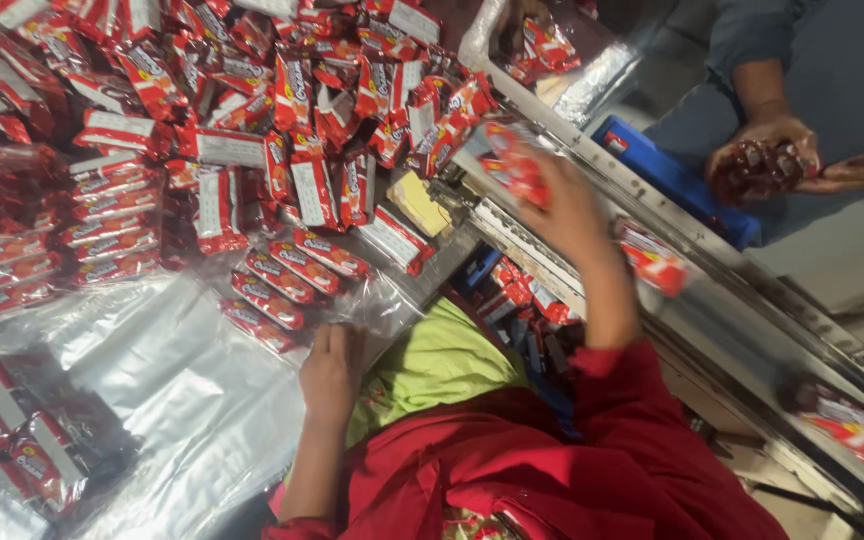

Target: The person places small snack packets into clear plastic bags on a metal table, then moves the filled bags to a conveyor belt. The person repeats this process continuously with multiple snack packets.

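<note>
Currently left hand (330,372) lies flat, fingers together, on a clear plastic bag (182,390), just beside a short row of red foil snack packets (287,285) lying on it. Right hand (564,205) is raised over the steel conveyor rail (592,175), fingers pinching one blurred red packet (512,165). Big pile of same red packets (252,90) sits behind. Another person's hands (787,160) grip dark packets at right.

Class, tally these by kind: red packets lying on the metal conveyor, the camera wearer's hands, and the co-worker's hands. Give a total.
Red packets on the conveyor: 2
Wearer's hands: 2 (left hand on a clear bag, right hand holding a packet)
Co-worker's hands: 2
Total: 6
</note>
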